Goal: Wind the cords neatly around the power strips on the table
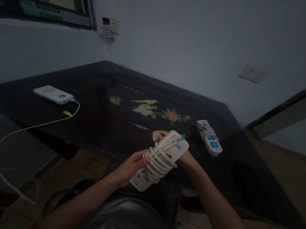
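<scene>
I hold a white power strip [175,148] in front of me, its cream cord [159,160] wound several times round its body. My left hand [129,168] grips the near end, thumb on the coils. My right hand [185,158] is mostly hidden behind the far end of the strip; only fingertips show near the plug at the top. Both hands are closed on the strip above my lap.
A second small power strip [210,140] with blue sockets and wrapped cord lies on the dark table [108,120] with a floral inlay. A white power bank [53,94] with a white cable [17,133] lies to the left. Wall sockets [110,28] are in the corner.
</scene>
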Tool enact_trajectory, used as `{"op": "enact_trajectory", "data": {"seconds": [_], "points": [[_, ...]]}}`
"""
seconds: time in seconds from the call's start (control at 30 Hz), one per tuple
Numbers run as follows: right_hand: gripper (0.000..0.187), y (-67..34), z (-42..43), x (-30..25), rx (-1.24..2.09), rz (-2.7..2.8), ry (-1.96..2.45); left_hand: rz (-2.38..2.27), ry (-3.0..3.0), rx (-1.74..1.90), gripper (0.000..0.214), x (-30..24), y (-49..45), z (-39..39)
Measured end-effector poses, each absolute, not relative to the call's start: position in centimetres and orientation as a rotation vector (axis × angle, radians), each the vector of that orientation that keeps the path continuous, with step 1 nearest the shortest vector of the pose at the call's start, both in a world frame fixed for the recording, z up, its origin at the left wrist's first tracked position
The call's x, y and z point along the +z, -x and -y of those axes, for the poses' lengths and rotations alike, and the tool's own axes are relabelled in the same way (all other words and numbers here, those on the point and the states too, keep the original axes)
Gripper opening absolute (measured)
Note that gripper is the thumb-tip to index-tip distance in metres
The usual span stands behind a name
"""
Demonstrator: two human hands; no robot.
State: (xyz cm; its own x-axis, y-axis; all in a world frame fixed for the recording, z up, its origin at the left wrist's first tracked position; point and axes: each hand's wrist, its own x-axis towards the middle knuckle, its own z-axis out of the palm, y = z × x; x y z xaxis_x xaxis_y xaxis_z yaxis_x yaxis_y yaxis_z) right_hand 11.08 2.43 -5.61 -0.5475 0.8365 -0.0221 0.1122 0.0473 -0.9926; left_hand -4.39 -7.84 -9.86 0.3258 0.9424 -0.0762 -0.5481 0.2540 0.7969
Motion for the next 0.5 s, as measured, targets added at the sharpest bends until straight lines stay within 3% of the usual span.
{"op": "enact_trajectory", "data": {"seconds": [0.23, 0.5], "points": [[0.038, -11.9, -1.9, -8.2, 1.416, 1.609, 1.020, -0.731, -0.737, 1.121, 0.053, -10.3, 4.0, 7.6], [0.033, -12.8, -0.8, -9.0, 1.334, 1.974, 0.979, -0.754, -1.008, 1.234, 0.058, -9.7, 4.6, 7.3]]}}
